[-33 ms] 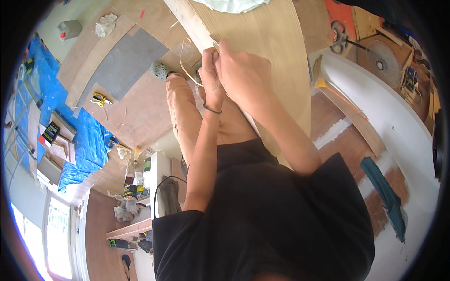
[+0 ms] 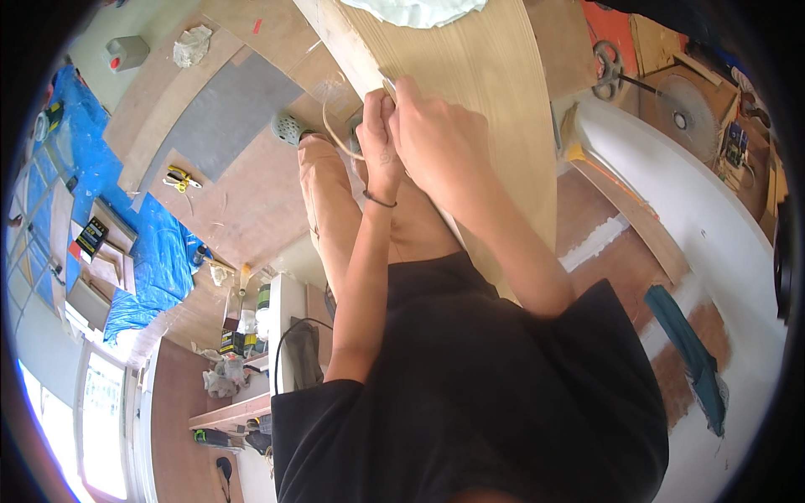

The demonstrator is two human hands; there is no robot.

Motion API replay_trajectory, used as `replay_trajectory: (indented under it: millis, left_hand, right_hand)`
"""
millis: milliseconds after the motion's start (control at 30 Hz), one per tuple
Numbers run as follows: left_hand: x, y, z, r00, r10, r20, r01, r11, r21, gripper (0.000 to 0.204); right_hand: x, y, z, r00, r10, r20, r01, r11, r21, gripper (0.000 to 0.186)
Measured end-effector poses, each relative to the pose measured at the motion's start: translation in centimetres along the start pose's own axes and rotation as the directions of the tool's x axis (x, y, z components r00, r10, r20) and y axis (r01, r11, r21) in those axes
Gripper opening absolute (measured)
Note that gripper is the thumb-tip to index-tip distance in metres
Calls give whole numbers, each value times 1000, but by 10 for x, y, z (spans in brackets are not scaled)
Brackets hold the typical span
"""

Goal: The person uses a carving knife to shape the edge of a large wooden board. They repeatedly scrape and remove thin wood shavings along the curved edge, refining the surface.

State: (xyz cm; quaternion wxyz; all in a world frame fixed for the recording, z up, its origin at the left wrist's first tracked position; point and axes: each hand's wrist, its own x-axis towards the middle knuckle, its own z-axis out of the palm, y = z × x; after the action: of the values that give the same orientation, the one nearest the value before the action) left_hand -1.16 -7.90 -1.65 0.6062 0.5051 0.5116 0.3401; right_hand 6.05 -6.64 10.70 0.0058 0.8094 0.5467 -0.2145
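A pale wood-grain panel with a curved right side stretches out in front of me. At its left edge my two hands meet. My left hand is closed, with a thin pale strip curling out from its lower side. My right hand is closed against the left one. A small, shiny, blade-like piece pokes out at its fingertips; the rest of that piece is hidden by the fingers. The part of the strip inside my left hand is covered too.
Yellow-handled pliers lie on floor boards to the left, near a grey sheet. A blue tarp holds offcuts. A round saw blade is at the far right, beyond a white curved surface. A white cloth-like bundle rests on the panel.
The strip's curl has altered, and its looped upper end shows less. My hands stay at nearly the same spot on the panel's edge, closed as before.
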Motion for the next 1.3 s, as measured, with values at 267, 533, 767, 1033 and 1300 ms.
replay_trajectory:
  millis: [267,533,767,1033,1300]
  left_hand:
    - [3,1,0,1000,-16,6,16,1000,-20,6]
    - [1,-3,0,1000,20,-9,-20,999,44,4]
    - [-2,3,-4,999,-13,49,9,997,73,9]
    - [-10,0,-3,991,-123,60,124,992,-13,13]
    - [-4,-4,-4,996,-76,45,71,991,112,5]
  right_hand:
    - [-10,-1,-8,995,30,90,-31,1000,6,19]
    - [-10,-3,-2,997,37,73,-38,999,1,20]
    - [-7,-7,1,997,64,38,-65,998,17,18]
    - [1,-7,5,1000,30,-3,-30,999,16,16]
    - [-13,-5,-7,990,86,110,-88,996,12,17]
